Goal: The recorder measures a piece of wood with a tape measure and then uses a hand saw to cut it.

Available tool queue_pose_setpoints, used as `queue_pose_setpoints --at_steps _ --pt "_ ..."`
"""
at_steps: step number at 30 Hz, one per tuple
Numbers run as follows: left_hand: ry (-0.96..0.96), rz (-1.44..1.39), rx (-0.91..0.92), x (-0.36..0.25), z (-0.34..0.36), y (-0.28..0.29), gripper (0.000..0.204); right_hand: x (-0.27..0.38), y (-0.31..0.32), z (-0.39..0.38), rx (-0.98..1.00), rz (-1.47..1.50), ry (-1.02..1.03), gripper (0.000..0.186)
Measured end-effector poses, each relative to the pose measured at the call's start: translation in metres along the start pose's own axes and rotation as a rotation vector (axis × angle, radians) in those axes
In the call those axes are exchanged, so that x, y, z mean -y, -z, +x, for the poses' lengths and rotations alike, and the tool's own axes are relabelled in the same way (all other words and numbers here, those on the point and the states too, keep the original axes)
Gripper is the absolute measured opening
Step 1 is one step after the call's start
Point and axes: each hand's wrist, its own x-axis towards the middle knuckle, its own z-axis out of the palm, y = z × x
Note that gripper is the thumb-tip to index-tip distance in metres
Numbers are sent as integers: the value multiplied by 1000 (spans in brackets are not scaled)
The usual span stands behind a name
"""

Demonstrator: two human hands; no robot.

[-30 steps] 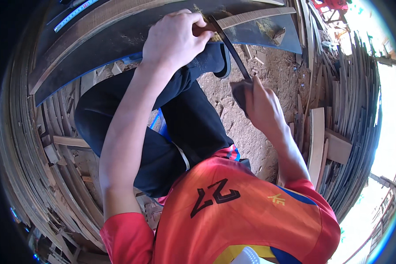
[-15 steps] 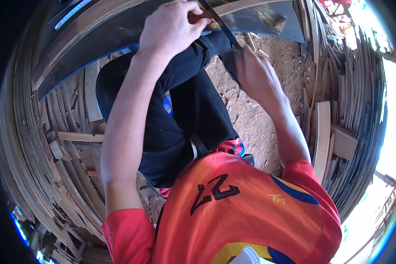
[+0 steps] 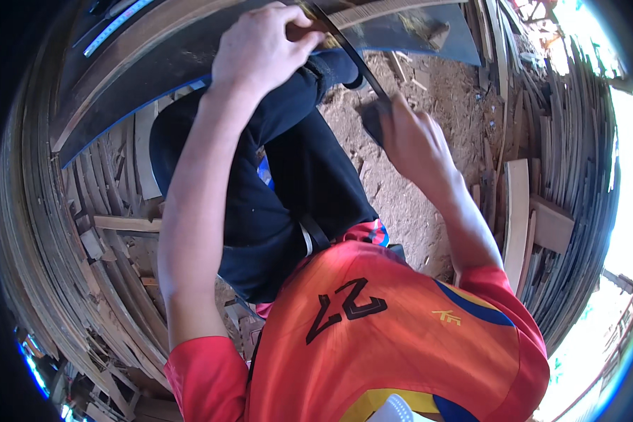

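Observation:
My right hand (image 3: pixel 416 137) is closed round the dark handle of what looks like a handsaw (image 3: pixel 355 60). Its narrow dark blade slants up and left to a long wooden strip (image 3: pixel 380 11) on the dark bench (image 3: pixel 457 42). Teeth cannot be made out. On the strip, just left of the blade, rests my left hand (image 3: pixel 260 53), thumb and fingers curled and gripping the wood. Part of the strip is hidden behind this hand, and the blade's far end reaches the picture's top edge.
Sawdust and a small wood chip (image 3: pixel 439 35) lie on the bench; a pale ruler (image 3: pixel 116 27) is at its far left. My bent leg (image 3: pixel 218 162) is under the bench edge. Stacked boards (image 3: pixel 577 162) line the right, more strips (image 3: pixel 32 211) the left. Offcuts lie on the dirt floor (image 3: pixel 404 204).
My right hand has come slightly down and toward me, drawing the saw back along its slant. My left hand has shifted slightly left and stays on the strip.

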Motion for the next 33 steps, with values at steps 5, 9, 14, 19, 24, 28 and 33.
queue_pose_setpoints --at_steps 5,9,14,19,24,28,33 --pt "28 68 27 -8 3 1 29 5 -1 29 -38 -6 32 24" --pt "124 4 62 -35 1 24 26 11 -6 21 -8 -21 -35 24" --pt "170 -40 142 -29 7 25 28 2 2 17 -1 -60 8 23" --pt "138 -18 136 -20 7 21 29 10 -5 35 -3 -5 -7 24" --pt "119 -52 134 -17 8 23 28 -8 2 16 32 3 -28 26" --pt "156 -33 123 -19 7 25 29 3 -7 48 -27 -6 65 27" --pt "177 -52 157 -13 6 20 28 -2 5 -4 34 4 -59 28"
